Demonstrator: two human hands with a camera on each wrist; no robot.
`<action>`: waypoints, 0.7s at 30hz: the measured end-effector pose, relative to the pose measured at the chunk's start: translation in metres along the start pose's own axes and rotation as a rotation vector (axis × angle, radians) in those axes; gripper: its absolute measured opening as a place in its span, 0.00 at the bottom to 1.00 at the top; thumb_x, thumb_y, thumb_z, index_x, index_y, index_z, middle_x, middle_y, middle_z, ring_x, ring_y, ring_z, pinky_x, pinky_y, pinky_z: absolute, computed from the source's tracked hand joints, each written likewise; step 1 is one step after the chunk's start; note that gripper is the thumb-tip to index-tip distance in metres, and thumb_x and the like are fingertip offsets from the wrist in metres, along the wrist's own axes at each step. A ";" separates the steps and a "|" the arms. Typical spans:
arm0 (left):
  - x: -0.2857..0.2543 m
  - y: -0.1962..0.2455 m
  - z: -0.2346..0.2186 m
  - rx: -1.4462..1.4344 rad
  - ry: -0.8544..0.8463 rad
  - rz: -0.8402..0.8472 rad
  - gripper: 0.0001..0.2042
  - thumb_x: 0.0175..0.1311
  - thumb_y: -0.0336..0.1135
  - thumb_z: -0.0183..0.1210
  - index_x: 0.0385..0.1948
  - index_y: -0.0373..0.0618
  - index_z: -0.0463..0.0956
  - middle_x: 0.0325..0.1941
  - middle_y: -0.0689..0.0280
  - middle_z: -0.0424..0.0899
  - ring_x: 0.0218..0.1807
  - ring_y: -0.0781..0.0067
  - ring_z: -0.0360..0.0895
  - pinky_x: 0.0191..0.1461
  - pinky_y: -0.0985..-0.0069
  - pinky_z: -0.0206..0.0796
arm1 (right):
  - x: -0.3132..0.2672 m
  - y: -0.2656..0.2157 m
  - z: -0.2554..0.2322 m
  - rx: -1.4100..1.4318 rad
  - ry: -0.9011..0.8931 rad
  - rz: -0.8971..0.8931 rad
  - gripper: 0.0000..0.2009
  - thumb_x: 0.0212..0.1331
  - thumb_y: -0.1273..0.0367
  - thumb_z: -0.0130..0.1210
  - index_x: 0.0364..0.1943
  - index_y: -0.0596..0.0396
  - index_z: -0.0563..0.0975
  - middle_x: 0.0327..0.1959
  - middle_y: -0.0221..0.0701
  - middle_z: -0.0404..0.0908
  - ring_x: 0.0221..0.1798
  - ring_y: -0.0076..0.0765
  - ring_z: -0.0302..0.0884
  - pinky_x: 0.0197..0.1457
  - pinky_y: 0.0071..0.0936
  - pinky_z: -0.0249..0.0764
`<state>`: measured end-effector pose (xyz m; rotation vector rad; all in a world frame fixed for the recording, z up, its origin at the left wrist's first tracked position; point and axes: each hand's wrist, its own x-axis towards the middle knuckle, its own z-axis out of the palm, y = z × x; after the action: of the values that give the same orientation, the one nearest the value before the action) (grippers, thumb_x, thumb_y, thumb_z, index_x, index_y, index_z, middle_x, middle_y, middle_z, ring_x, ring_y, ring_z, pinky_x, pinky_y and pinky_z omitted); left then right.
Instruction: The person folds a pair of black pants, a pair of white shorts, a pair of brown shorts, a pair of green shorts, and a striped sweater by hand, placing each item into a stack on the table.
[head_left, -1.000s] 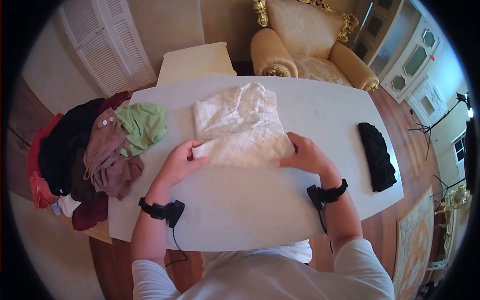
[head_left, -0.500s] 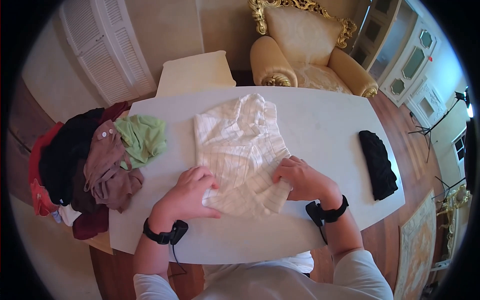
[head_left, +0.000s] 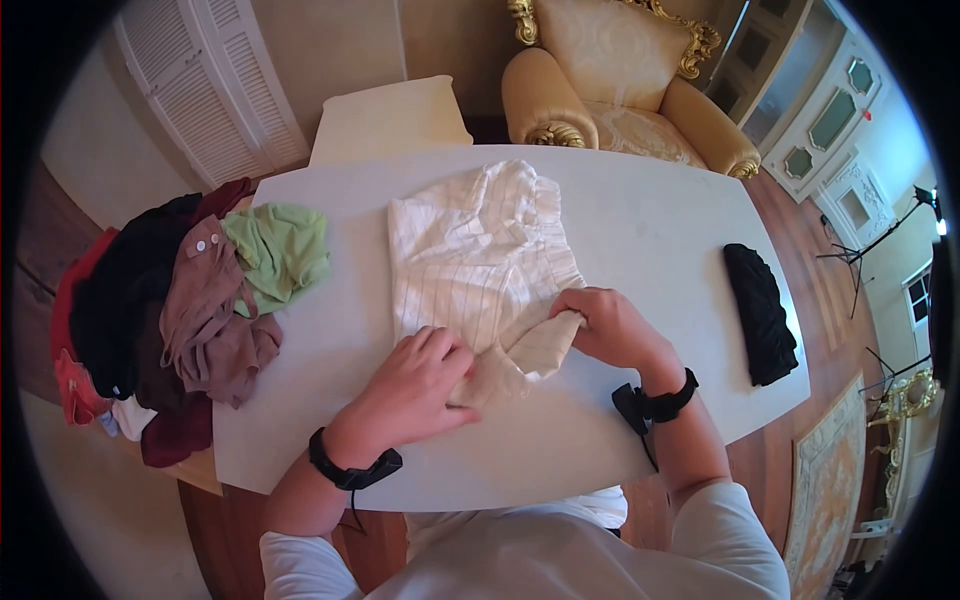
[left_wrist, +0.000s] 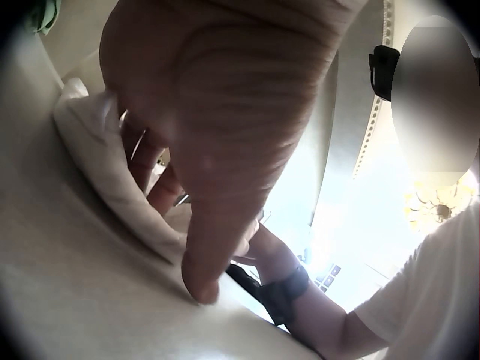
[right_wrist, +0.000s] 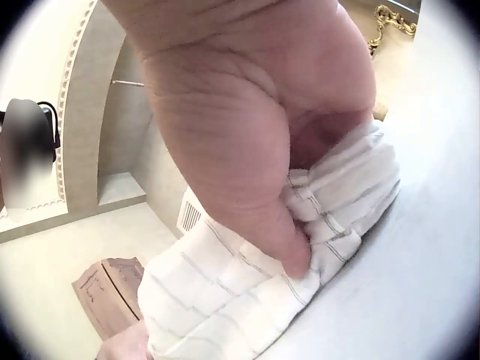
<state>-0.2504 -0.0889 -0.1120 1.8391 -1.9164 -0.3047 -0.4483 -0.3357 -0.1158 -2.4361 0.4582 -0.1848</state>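
A white garment with thin stripes point(head_left: 470, 250) lies on the light table, its gathered elastic edge on the right. At its lower left corner is the left hand point(head_left: 410, 390), fingers bent over the cloth; in the left wrist view the thumb of the left hand point(left_wrist: 217, 135) points down beside the fabric point(left_wrist: 120, 187). The right hand point(head_left: 615, 328) pinches the lower right edge and lifts it a little. Thumb and fingers of the right hand point(right_wrist: 247, 135) close on the striped cloth point(right_wrist: 225, 292) in the right wrist view.
A heap of clothes point(head_left: 205, 310), with a green piece point(head_left: 280, 255) on top, covers the table's left end. A folded black garment point(head_left: 760, 315) lies at the right end. Beyond the table point(head_left: 660, 210) stand a pale stool point(head_left: 390, 120) and a gold armchair point(head_left: 610, 90).
From the garment's near edge, both hands have moved inward over the cloth. The lower edge is now bunched and folded up, the right hand raising its corner, the left hand shifted right.
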 end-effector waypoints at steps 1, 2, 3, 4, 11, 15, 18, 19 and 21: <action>0.001 -0.001 0.003 0.010 0.020 -0.008 0.19 0.50 0.40 0.77 0.39 0.43 0.79 0.48 0.59 0.78 0.56 0.52 0.76 0.62 0.60 0.70 | 0.001 -0.005 -0.002 0.038 -0.021 0.108 0.12 0.53 0.74 0.65 0.43 0.55 0.83 0.45 0.41 0.87 0.50 0.54 0.83 0.56 0.41 0.78; 0.001 -0.005 0.008 0.003 0.065 -0.013 0.18 0.52 0.39 0.76 0.38 0.42 0.79 0.46 0.59 0.79 0.53 0.52 0.76 0.60 0.61 0.71 | 0.002 -0.005 -0.002 0.063 -0.007 0.105 0.12 0.53 0.74 0.67 0.43 0.56 0.83 0.45 0.39 0.88 0.50 0.51 0.84 0.55 0.38 0.79; 0.004 -0.007 0.013 -0.002 0.112 -0.019 0.16 0.54 0.38 0.75 0.37 0.41 0.78 0.43 0.59 0.79 0.49 0.53 0.77 0.57 0.62 0.72 | 0.001 -0.002 -0.004 0.089 0.007 0.101 0.13 0.53 0.74 0.68 0.44 0.57 0.83 0.44 0.38 0.88 0.49 0.47 0.85 0.54 0.35 0.79; 0.005 -0.009 0.015 -0.009 0.159 -0.024 0.15 0.56 0.37 0.74 0.35 0.40 0.78 0.41 0.59 0.80 0.46 0.53 0.78 0.55 0.63 0.73 | 0.000 -0.001 -0.006 0.114 0.021 0.096 0.13 0.54 0.75 0.70 0.44 0.57 0.83 0.44 0.37 0.88 0.48 0.44 0.86 0.53 0.32 0.80; 0.008 -0.044 0.012 -0.523 0.119 -0.477 0.10 0.73 0.35 0.60 0.42 0.36 0.77 0.30 0.56 0.83 0.32 0.57 0.81 0.39 0.65 0.73 | -0.011 0.008 -0.023 -0.044 0.006 -0.053 0.24 0.52 0.73 0.74 0.55 0.59 0.79 0.46 0.39 0.87 0.49 0.39 0.84 0.58 0.33 0.80; 0.007 -0.041 0.011 -0.516 0.187 -0.419 0.11 0.74 0.31 0.61 0.52 0.38 0.75 0.35 0.61 0.84 0.37 0.70 0.81 0.43 0.72 0.73 | -0.010 0.017 -0.024 0.067 0.002 0.074 0.22 0.59 0.68 0.70 0.57 0.57 0.78 0.45 0.42 0.87 0.48 0.48 0.84 0.55 0.36 0.79; 0.006 -0.029 0.002 -0.409 0.169 -0.405 0.18 0.72 0.27 0.60 0.62 0.43 0.74 0.46 0.60 0.84 0.45 0.70 0.82 0.50 0.73 0.75 | -0.007 0.008 -0.027 0.148 -0.019 0.193 0.20 0.64 0.66 0.67 0.57 0.57 0.77 0.43 0.45 0.88 0.47 0.53 0.85 0.53 0.38 0.78; 0.006 -0.027 0.001 -0.381 0.171 -0.395 0.21 0.72 0.26 0.60 0.66 0.45 0.73 0.51 0.58 0.84 0.49 0.67 0.83 0.54 0.71 0.76 | -0.006 0.005 -0.026 0.167 -0.035 0.237 0.19 0.66 0.65 0.66 0.56 0.57 0.76 0.43 0.45 0.88 0.46 0.53 0.85 0.53 0.38 0.78; 0.007 -0.022 -0.004 -0.204 0.173 -0.202 0.27 0.70 0.23 0.58 0.71 0.50 0.71 0.63 0.55 0.78 0.62 0.58 0.79 0.64 0.66 0.73 | -0.003 0.007 -0.020 0.108 -0.013 0.244 0.19 0.67 0.64 0.65 0.56 0.57 0.76 0.43 0.46 0.88 0.46 0.53 0.85 0.53 0.39 0.78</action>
<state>-0.2290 -0.0969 -0.1179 1.8578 -1.5291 -0.3786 -0.4579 -0.3514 -0.1042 -2.2522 0.7149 -0.0873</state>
